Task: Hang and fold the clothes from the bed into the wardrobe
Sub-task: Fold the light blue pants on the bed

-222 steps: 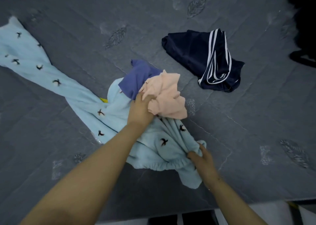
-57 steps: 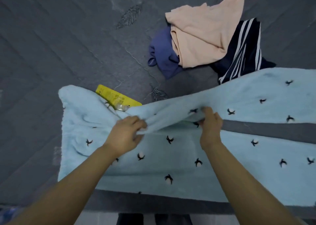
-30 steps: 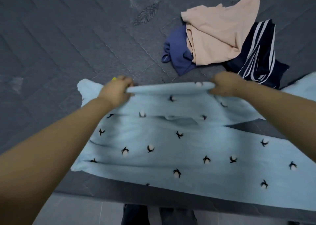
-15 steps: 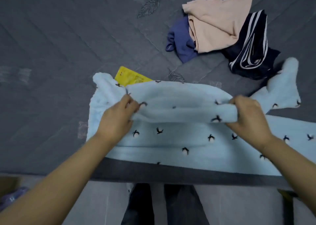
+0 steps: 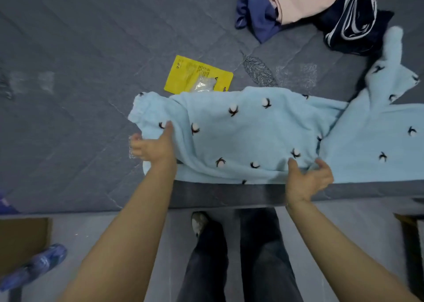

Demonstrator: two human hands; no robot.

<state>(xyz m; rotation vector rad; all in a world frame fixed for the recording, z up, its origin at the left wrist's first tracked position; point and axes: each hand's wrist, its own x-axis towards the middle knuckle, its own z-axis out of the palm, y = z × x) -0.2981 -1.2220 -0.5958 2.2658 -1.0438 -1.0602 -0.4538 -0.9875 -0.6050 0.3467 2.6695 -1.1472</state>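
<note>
**Folding the light-blue fleece at the bed's near edge**

We have the light-blue fleece garment (image 5: 247,136) lying along the near edge of the bed (image 5: 68,72), one layer doubled over itself, the rest trailing off toward the right edge. Our left hand (image 5: 153,148) rests at the garment's left end, thumb laid on the cloth and fingers spread beside it; its grip is apart and holds nothing. Our right hand (image 5: 307,180) sits at the near hem with fingers loosely extended, touching the fabric without pinching it, so that grip is apart as well.

We judge this to be the folding step, early on: one lengthwise fold is laid and being smoothed. Next we would need to take hold of the long right-hand portion and bring it over toward the left, keeping the edges aligned, since the fleece looks soft and likely to slump.

Just beyond the garment lies a yellow packet (image 5: 197,75), its near edge at the fleece. Toward the far right corner sit a peach garment (image 5: 302,1), a blue cloth (image 5: 257,19) and a navy striped garment (image 5: 353,21), heaped together and not yet folded.
</note>
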